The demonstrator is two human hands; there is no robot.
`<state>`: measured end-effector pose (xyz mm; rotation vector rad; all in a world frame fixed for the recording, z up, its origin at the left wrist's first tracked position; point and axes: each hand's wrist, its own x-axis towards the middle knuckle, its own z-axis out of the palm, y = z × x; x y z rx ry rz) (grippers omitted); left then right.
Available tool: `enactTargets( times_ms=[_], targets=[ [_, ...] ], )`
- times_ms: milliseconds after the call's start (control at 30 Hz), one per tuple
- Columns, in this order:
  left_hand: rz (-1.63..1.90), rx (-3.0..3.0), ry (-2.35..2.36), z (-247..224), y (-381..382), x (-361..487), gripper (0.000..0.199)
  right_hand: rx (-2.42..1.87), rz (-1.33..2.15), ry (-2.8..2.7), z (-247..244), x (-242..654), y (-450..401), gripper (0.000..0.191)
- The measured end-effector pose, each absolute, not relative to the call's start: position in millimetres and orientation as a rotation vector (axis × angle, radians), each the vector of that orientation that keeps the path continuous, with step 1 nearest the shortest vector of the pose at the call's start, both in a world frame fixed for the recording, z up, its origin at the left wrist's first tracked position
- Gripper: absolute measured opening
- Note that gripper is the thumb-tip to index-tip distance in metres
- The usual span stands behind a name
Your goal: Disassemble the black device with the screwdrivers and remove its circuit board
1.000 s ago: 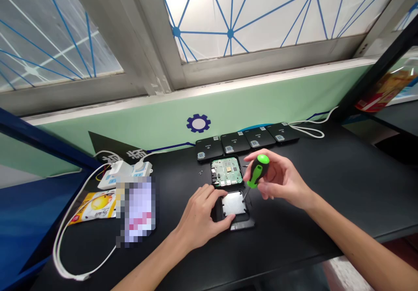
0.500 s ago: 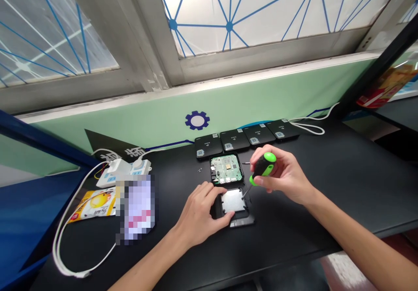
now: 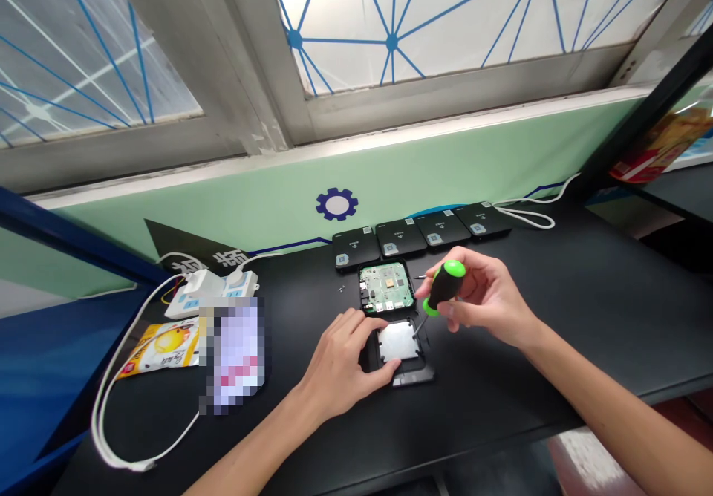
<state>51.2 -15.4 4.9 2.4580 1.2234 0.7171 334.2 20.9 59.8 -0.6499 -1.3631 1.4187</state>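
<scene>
My right hand (image 3: 483, 299) is wrapped round the handle of a green-and-black screwdriver (image 3: 447, 288). The screwdriver's thin shaft slants down to the right edge of a silver metal plate (image 3: 398, 341), which sits in a black plastic cover (image 3: 413, 365). Thumb and fingers of my left hand (image 3: 350, 355) grip that cover by its left side and near corner, pinning it to the table. Just behind it lies an opened black case with a green circuit board (image 3: 384, 288) inside. The screw under the tip, if any, is too small to make out.
Several closed black boxes (image 3: 396, 239) line the wall at the back. Small screws (image 3: 342, 288) lie left of the opened case. On the left are a power strip (image 3: 215, 295), a yellow snack packet (image 3: 167, 346), a blurred-out item (image 3: 239, 355) and a looped white cable (image 3: 96, 407).
The screwdriver's handle has tilted and shifted slightly to the left, with small movement in my right fingers. My left hand and the cover have stayed in place.
</scene>
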Motion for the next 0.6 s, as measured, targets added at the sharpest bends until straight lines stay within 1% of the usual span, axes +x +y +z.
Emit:
enactTargets(
  times_ms=[67, 167, 367, 467, 600],
  targets=[
    [0.716, 2.457, 1.219, 5.0, -15.4, 51.2, 0.038, -0.612, 1.442, -1.4, 56.3, 335.6, 21.3, 0.032],
    [0.721, 2.455, 1.215, 4.5, -15.4, 51.0, 0.039, -0.574, 1.515, -1.421, 50.0, 338.0, 22.5, 0.042],
    [0.704, 2.453, 1.22, 3.4, -15.6, 50.3, 0.037, -0.55, 1.557, -1.362, 49.7, 337.8, 23.4, 0.048],
    [0.717, 2.461, 1.214, 3.2, -15.5, 50.4, 0.039, -0.621, 1.543, -1.312, 55.4, 334.0, 21.5, 0.046],
    [0.718, 2.458, 1.213, 3.2, -15.4, 50.7, 0.04, -0.668, 1.538, -1.272, 61.0, 330.5, 19.7, 0.048]
  ],
)
